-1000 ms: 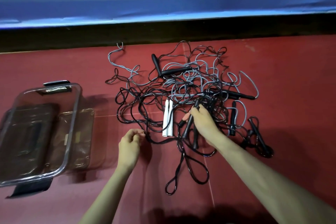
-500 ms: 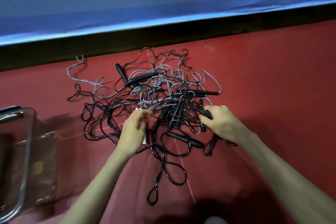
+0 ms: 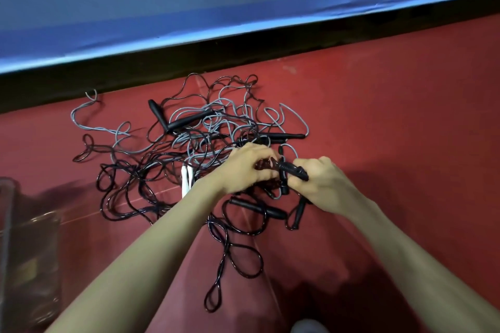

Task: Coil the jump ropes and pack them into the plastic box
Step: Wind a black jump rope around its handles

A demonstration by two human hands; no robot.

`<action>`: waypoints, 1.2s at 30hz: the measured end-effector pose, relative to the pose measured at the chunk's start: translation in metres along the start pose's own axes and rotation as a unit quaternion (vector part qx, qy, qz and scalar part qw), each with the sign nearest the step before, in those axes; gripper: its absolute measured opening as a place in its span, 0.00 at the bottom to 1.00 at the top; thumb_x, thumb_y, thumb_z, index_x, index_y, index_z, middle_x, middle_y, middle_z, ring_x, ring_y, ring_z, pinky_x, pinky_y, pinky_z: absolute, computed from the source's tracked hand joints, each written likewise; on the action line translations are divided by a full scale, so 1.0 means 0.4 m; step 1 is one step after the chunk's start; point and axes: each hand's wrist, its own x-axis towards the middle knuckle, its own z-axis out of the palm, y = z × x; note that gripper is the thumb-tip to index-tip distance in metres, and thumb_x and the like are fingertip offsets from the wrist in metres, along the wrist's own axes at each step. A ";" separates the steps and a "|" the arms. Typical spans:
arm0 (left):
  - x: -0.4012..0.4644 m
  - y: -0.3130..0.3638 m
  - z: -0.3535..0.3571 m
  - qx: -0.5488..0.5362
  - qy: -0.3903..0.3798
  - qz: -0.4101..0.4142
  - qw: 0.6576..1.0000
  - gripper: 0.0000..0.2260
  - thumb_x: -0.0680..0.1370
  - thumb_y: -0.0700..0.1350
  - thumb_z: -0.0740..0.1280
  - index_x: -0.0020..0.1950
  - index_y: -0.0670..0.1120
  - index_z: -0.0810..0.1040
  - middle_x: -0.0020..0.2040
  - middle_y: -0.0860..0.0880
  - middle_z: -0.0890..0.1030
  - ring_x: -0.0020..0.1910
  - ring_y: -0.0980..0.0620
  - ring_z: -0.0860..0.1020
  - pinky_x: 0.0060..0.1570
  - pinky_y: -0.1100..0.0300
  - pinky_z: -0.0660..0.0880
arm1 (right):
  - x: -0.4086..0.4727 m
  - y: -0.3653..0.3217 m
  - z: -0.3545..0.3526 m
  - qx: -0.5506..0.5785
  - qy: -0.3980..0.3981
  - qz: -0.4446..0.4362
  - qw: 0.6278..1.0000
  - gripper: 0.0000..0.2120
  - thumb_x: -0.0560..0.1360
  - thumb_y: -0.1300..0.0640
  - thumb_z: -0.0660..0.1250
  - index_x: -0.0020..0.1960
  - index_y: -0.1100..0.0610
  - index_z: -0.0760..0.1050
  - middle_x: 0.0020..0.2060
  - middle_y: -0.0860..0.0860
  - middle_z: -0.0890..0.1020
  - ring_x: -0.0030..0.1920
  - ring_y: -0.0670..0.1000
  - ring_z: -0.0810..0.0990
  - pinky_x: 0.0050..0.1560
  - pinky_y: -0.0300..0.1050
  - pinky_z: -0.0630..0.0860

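Observation:
A tangled heap of jump ropes (image 3: 189,143), black and grey cords with black handles, lies on the red floor. My right hand (image 3: 322,184) grips a black handle (image 3: 292,169) lifted above the heap's right side. My left hand (image 3: 247,167) is curled around black cord and the other end of that handle, right beside my right hand. A pair of white handles (image 3: 186,178) peeks out by my left wrist. The clear plastic box (image 3: 16,238) shows only partly at the left edge.
A blue padded mat (image 3: 243,8) with a black base strip (image 3: 243,59) runs across the far side. Long black loops (image 3: 238,259) trail toward me between my forearms. Bare red floor stretches to the right of the heap.
My left hand moved right from the white handles to meet my right hand. My right hand lifted a black handle off the pile. The view shifted right, pushing the box further out of frame.

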 end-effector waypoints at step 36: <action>-0.439 -0.034 -0.234 0.014 0.341 -0.129 0.931 0.03 0.75 0.42 0.71 0.41 0.46 0.79 0.37 0.53 0.80 0.34 0.57 0.75 0.37 0.64 0.70 | 0.118 -0.105 0.041 0.331 0.031 0.032 0.943 0.15 0.74 0.57 0.69 0.32 0.53 0.68 0.20 0.44 0.66 0.21 0.45 0.62 0.24 0.37 0.58</action>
